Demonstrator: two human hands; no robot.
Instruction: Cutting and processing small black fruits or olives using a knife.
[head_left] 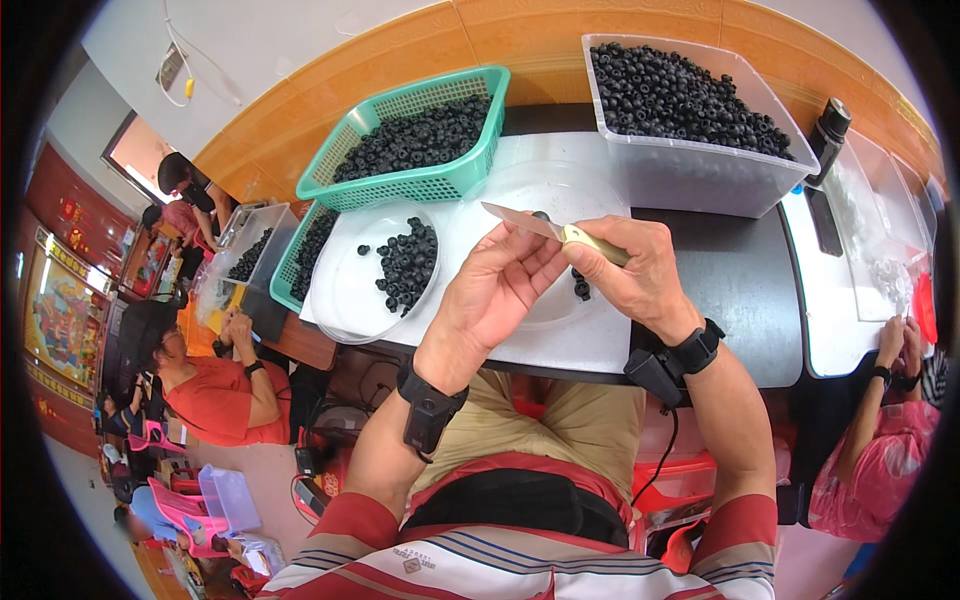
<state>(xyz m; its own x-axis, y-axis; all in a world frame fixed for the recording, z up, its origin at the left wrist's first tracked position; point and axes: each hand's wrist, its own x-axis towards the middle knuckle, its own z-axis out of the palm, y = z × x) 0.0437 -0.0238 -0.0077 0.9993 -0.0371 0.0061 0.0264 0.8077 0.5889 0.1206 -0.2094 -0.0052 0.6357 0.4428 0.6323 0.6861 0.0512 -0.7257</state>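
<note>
My right hand (640, 268) is closed round the pale yellow-green handle of a knife (522, 219), whose short blade points to the left. Close beside the blade, my left hand (492, 287) pinches a small black ring-shaped part (541, 215), mostly hidden by fingers and blade. Both hands are above a clear round tray (482, 205), where a few black parts (581, 287) lie under the right hand. To the left, another clear round tray (335, 285) holds a loose pile of black parts (408, 262).
A green basket (425, 185) and a translucent bin (690, 170), both filled with black parts, stand at the back of the table. A dark flask (828, 138) and a phone (823, 222) are at the right. Other people sit at both sides, one in a red shirt (225, 400).
</note>
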